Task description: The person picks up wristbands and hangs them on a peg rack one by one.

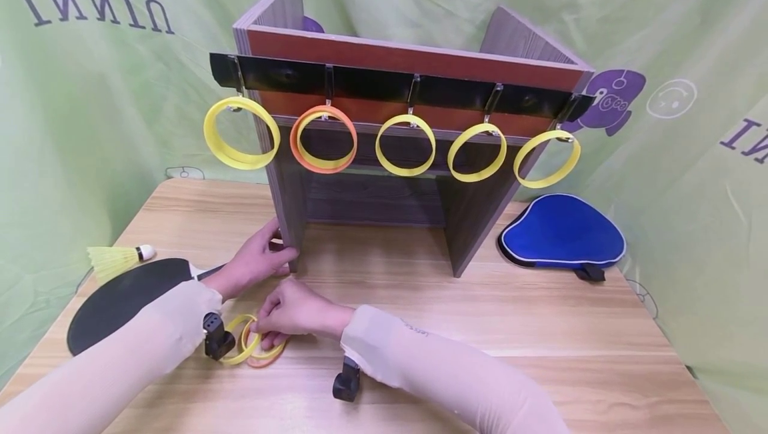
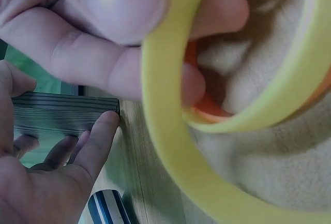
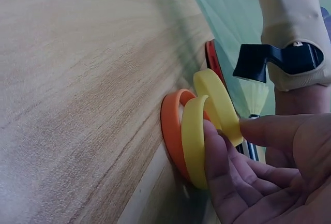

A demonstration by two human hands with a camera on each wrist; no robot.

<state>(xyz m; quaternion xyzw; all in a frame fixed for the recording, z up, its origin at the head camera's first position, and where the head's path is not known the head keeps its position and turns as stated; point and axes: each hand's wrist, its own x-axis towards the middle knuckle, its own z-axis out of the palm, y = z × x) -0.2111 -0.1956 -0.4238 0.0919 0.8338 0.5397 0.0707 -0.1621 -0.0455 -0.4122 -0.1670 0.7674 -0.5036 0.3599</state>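
My left hand grips the lower front edge of the shelf's left side panel, thumb on one face and fingers on the other. Just in front, my right hand pinches a yellow ring between thumb and fingers, tilted up. Beside its fingers are a second yellow ring and an orange ring, lying close together at the table. On the shelf's black hook rail, each hook carries a yellow ring; the second from the left also bears an orange ring.
Left of the arms lie a black paddle and a yellow shuttlecock. A blue paddle case lies right of the shelf on the wooden table. Green printed curtain surrounds the table's back and sides.
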